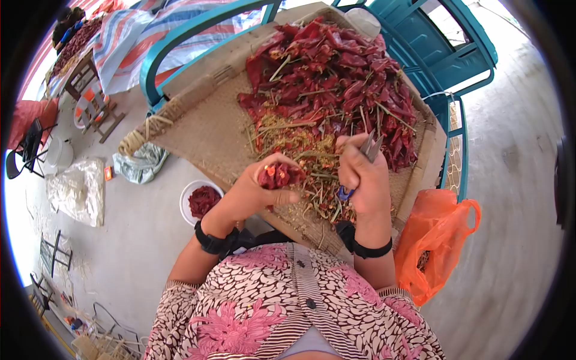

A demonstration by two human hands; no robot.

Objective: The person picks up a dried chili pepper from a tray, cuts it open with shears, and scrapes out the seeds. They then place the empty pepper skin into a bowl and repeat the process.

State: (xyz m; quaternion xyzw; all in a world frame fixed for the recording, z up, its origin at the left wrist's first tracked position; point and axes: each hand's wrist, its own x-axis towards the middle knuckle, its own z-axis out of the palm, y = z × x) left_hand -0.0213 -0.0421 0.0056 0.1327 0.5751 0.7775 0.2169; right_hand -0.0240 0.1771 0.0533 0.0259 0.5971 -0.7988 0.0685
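My left hand (pixel 252 191) is closed around a bunch of dried red chili peppers (pixel 281 174), their cut ends facing my right. Just to the right, my right hand (pixel 365 174) grips a pair of scissors (pixel 372 147); the metal blades point up and a bit of blue handle shows below the fingers. Both hands are above a large woven tray (pixel 204 135). A big heap of dried red chilies (pixel 336 72) fills its far side. Cut stems and yellowish seeds (pixel 321 195) lie scattered nearer to me, partly hidden by my hands.
A white bucket (pixel 185 211) with red chili pieces stands on the floor at left. An orange plastic bag (pixel 414 252) hangs at the tray's right. Teal metal frames (pixel 408 42) border the tray. Plastic bags (pixel 78 192) and a wooden stool (pixel 96 99) are further left; a person (pixel 63 30) is far back.
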